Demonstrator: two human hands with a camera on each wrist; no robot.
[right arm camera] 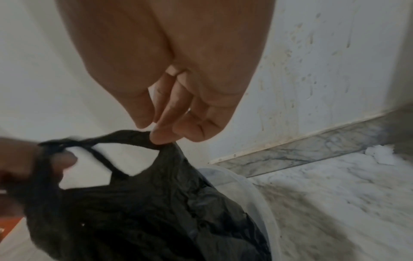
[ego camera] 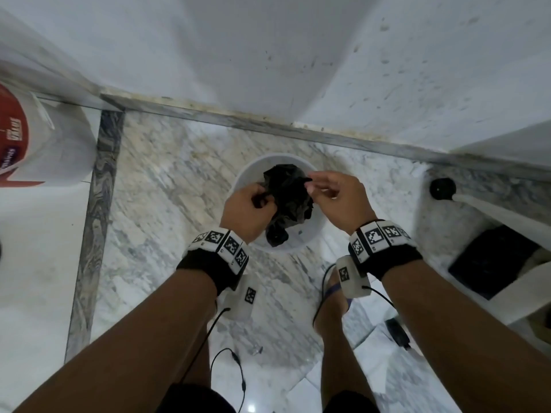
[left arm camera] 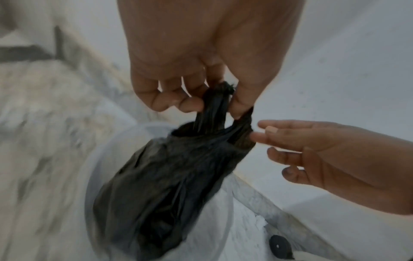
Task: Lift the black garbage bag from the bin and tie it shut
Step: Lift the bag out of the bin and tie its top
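Observation:
A small black garbage bag [ego camera: 290, 201] hangs partly lifted out of a white round bin [ego camera: 244, 177] on the marble floor. My left hand [ego camera: 252, 204] grips the bag's bunched, twisted handles; in the left wrist view the fingers curl round that black twist [left arm camera: 214, 100]. My right hand [ego camera: 328, 192] is at the bag's right edge with fairly straight fingers. Its fingertips [right arm camera: 161, 137] touch the top of the bag's loop [right arm camera: 125, 136], and thumb and forefinger stay a little apart. The bag's lower part [left arm camera: 161, 194] still sits inside the bin [left arm camera: 89, 185].
The bin stands close to a white wall with a grey marble skirting [ego camera: 238, 120]. A red-and-white bucket [ego camera: 29, 138] is at the left. A black round foot [ego camera: 442, 188] and a black flat item [ego camera: 492, 260] lie at the right. Cables [ego camera: 226, 368] trail on the floor by my feet.

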